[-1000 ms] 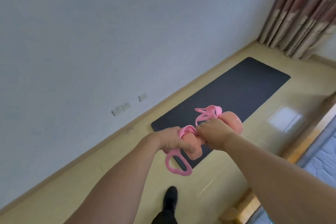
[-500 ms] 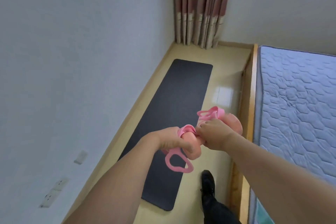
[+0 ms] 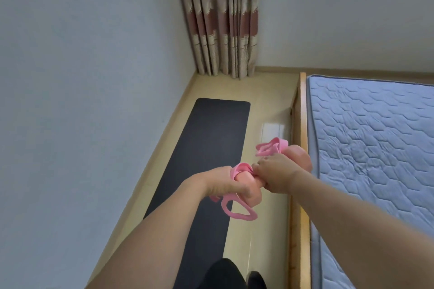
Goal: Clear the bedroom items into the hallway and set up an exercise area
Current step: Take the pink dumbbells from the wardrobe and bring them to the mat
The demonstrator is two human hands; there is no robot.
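A beige curtain point(image 3: 223, 16) with a dark red band hangs in the corner, reaching down to the pale yellow floor point(image 3: 265, 101). Plain grey-white walls point(image 3: 82, 65) meet there. On the right, a blue quilted mattress point(image 3: 371, 138) sits in a wooden bed frame point(image 3: 299, 218). A bright patch on the floor beside the frame is probably reflected light.

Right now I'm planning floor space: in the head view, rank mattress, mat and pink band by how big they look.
1. mattress, partly cropped
2. mat
3. pink band, though nearest the camera
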